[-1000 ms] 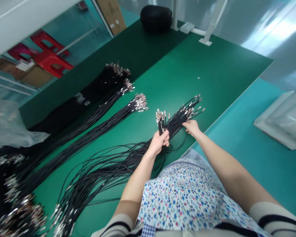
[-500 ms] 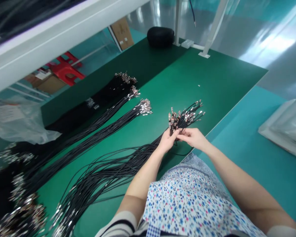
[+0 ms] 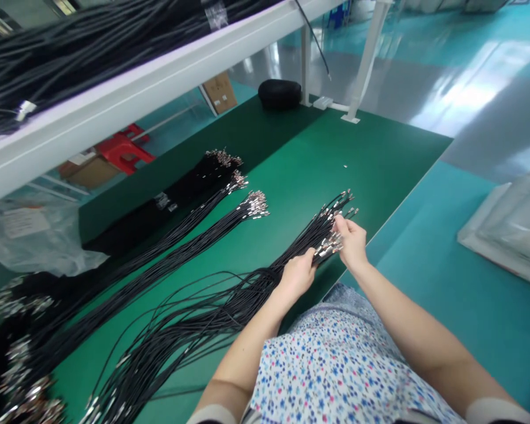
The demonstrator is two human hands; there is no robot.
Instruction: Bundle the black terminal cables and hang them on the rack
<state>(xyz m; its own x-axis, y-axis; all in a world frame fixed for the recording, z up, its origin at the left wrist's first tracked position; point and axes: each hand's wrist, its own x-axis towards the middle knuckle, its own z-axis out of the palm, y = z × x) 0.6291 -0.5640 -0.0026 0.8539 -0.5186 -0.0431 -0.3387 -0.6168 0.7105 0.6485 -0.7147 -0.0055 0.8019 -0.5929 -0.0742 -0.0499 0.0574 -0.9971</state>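
Note:
My left hand [image 3: 299, 274] is closed around a bunch of black cables, whose metal-tipped ends [image 3: 329, 246] stick out past the thumb toward the right. My right hand [image 3: 352, 238] pinches at the tips of the cables just beyond; what exactly lies between its fingers is too small to make out. More black cables [image 3: 300, 241] of the same pile run behind both hands, their tips fanned out at the far end. The pile trails back to the lower left across the green table [image 3: 397, 153].
Two tied-looking cable bundles [image 3: 203, 227] lie to the left, beside a dark bundle [image 3: 136, 218] and a clear plastic bag [image 3: 35, 235]. A white shelf beam [image 3: 150, 76] crosses above, loaded with cables. A black case [image 3: 280, 94] sits by the shelf post at the back.
My left hand has tipped its bunch from upright to pointing right. My right hand has moved up and right to the cable tips. The head view has shifted.

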